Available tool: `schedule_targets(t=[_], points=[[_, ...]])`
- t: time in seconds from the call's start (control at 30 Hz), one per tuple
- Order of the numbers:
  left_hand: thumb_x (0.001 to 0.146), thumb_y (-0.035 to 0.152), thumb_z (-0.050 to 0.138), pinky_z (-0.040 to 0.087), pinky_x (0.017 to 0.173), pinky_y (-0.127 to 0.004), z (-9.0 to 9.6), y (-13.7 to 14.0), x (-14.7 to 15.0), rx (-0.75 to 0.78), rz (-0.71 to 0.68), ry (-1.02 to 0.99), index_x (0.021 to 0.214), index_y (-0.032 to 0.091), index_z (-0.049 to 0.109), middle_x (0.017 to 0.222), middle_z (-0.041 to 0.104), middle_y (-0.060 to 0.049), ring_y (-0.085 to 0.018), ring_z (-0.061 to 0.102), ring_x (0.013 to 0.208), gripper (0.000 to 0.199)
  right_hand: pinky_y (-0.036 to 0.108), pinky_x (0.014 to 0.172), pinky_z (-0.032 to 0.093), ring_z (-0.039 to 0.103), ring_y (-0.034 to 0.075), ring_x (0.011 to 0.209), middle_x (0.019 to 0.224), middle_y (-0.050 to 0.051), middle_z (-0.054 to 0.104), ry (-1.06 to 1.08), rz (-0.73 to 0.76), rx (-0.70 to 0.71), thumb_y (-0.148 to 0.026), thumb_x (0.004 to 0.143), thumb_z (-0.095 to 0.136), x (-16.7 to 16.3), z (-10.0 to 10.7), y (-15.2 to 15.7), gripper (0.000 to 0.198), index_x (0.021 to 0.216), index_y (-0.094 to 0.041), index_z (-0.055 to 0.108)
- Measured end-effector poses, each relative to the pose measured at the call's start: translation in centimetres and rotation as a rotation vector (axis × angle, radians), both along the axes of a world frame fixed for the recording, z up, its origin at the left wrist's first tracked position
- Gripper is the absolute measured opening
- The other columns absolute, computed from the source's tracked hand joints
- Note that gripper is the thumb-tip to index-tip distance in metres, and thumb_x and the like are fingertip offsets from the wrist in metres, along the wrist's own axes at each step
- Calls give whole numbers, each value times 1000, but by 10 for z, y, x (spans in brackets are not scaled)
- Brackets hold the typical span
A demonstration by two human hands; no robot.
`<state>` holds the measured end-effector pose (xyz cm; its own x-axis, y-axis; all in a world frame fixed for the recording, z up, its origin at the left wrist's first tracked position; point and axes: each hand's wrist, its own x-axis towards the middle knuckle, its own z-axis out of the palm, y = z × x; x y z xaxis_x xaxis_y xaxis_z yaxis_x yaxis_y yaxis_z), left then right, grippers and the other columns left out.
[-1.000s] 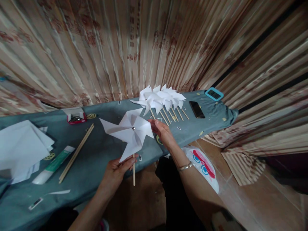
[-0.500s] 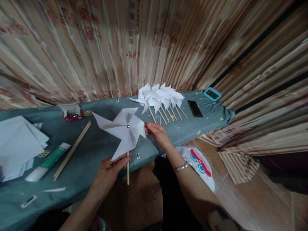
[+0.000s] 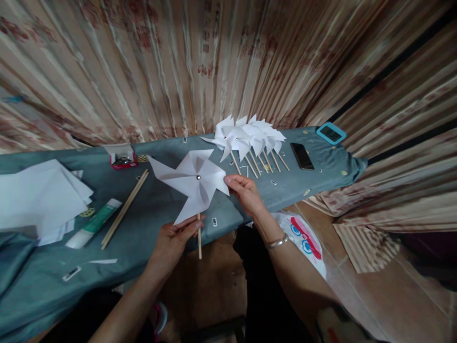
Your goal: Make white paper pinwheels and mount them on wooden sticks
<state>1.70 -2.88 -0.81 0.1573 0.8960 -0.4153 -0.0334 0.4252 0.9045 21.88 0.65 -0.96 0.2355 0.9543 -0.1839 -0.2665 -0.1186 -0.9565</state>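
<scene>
A white paper pinwheel [image 3: 193,183] with a round metal pin at its centre is held over the front of the table. My left hand [image 3: 174,238] is closed around its wooden stick just below the blades; the stick's lower end shows beneath the fingers. At the pinwheel's right side, my right hand [image 3: 244,190] pinches the edge of a blade, its fingertips partly hidden by the paper. Behind and to the right, several finished-looking white pinwheels [image 3: 244,138] lie overlapping in a row, sticks toward me.
On the blue-green tablecloth [image 3: 150,238] lie white paper sheets [image 3: 39,195], a green-and-white tube [image 3: 93,225], loose wooden sticks [image 3: 124,209] and a small red box [image 3: 123,159] of metal pins. A phone [image 3: 302,156] and a blue-framed timer [image 3: 331,133] lie at the right. Curtains [image 3: 171,66] hang behind.
The whole view has shifted, so the table items sit further right and slightly higher. Both hands keep hold of the pinwheel; more of my right fingers shows at the blade's edge.
</scene>
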Motion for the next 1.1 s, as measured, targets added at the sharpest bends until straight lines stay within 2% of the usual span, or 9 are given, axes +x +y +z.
schedule_targets(t=[0.1,0.2,0.43,0.67,1.1], points=[[45,48,86,48,66,-29,0,0,-1,6,-3,-11,69,20,79,66,71,-5,-17,56,63,38,23,56,40,51,8,53,57,-5,65,31,16,-8,-48,50,87,-1,0,-1,35,66,-21,72],[43,47,86,46,65,-28,0,0,-2,-12,8,-19,70,20,79,58,67,-3,-15,53,61,39,23,57,42,56,10,55,55,-5,66,54,38,5,-48,50,88,-1,1,-1,34,65,-21,72],[46,45,84,43,64,-26,1,0,-4,-15,13,-47,71,20,79,54,62,0,-14,53,62,35,25,61,46,56,10,54,56,-4,67,50,69,38,-49,50,89,-3,0,-2,34,64,-22,73],[53,44,82,42,61,-26,-3,0,-5,35,3,-28,77,19,80,55,62,0,-13,52,60,35,24,60,43,55,10,56,54,-3,66,5,107,39,-49,56,86,-5,3,-5,32,63,-21,72],[50,45,84,45,60,-25,-1,0,-3,35,49,-35,75,18,79,57,64,-1,-13,52,58,38,24,59,37,50,9,55,55,-3,65,-69,224,44,-53,64,80,-10,3,-12,35,62,-20,70]])
